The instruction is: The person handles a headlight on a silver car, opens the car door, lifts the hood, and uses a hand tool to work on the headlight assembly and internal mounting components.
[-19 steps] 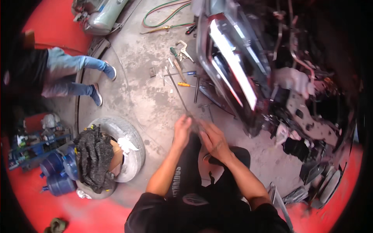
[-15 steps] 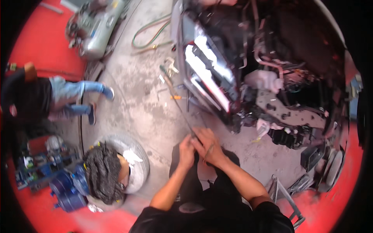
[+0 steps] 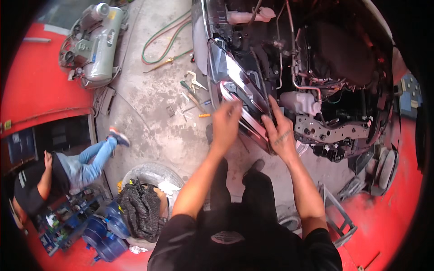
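A long clear and chrome headlight (image 3: 235, 72) sits at the front corner of a car with its bumper off. My right hand (image 3: 281, 135) touches the headlight's lower inner edge, fingers and thumb stretched apart. Over the outer side of the same lamp is my left hand (image 3: 224, 128), its fingers bent and smeared by motion; whether it pinches anything does not show. Beside the right hand, the engine bay holds a whitish plastic reservoir (image 3: 299, 103) and a grey perforated metal beam (image 3: 332, 129).
Hand tools, including an orange-handled screwdriver (image 3: 205, 115) and locking pliers (image 3: 195, 80), lie on the concrete left of the car. A green and red hose (image 3: 145, 49) loops behind them. An air compressor (image 3: 101, 47), a tire (image 3: 151, 170) and another person (image 3: 49, 176) are farther left.
My hands were together low in front of me, around a thin rod-like thing; now they are apart, up at the headlight. The view has shifted, and the other person appears lower in it.
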Tool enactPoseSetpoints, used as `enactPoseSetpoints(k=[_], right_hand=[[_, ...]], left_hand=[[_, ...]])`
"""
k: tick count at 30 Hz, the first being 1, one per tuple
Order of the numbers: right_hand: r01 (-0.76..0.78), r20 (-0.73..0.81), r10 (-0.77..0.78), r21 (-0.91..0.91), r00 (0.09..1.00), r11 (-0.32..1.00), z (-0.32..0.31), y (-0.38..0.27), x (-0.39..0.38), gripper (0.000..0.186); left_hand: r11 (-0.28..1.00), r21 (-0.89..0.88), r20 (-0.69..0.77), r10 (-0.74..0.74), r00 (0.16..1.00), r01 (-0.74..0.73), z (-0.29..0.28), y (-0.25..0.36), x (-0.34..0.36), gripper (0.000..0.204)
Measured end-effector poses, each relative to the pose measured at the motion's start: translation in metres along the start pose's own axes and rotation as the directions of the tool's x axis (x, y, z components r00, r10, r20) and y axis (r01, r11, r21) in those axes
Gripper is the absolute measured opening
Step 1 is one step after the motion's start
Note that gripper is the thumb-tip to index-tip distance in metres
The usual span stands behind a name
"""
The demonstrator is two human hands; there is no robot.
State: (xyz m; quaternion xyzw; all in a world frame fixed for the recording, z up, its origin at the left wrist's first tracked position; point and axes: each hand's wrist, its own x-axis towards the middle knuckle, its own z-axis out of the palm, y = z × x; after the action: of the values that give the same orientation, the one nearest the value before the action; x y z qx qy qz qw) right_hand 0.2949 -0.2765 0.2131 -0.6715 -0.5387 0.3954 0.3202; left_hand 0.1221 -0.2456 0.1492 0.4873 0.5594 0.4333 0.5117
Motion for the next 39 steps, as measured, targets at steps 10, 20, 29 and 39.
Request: enactPoseSetpoints(k=[10, 20, 29, 39], right_hand=[[0.07, -0.064, -0.097, -0.333, 0.993, 0.94, 0.039, -0.025, 0.084, 0.043], [0.107, 0.041, -0.1, -0.5, 0.994, 0.86, 0.011, -0.013, 0.106, 0.047], [0.215, 0.107, -0.187, -0.44, 0.976, 0.872, -0.004, 0.01, 0.123, 0.047], [0.353, 0.192, -0.298, -0.41, 0.935, 0.841, -0.029, 0.024, 0.143, 0.049]], left_hand=[[0.993, -0.108, -0.047, 0.038, 0.998, -0.043, -0.017, 0.025, 0.214, 0.026], [0.948, 0.129, -0.139, 0.309, 0.941, -0.292, -0.007, -0.009, 0.243, 0.023], [0.959, 0.126, -0.264, 0.278, 0.923, -0.253, 0.0, -0.004, 0.236, 0.021], [0.856, 0.444, -0.333, 0.431, 0.839, -0.263, 0.014, 0.002, 0.227, 0.025]])
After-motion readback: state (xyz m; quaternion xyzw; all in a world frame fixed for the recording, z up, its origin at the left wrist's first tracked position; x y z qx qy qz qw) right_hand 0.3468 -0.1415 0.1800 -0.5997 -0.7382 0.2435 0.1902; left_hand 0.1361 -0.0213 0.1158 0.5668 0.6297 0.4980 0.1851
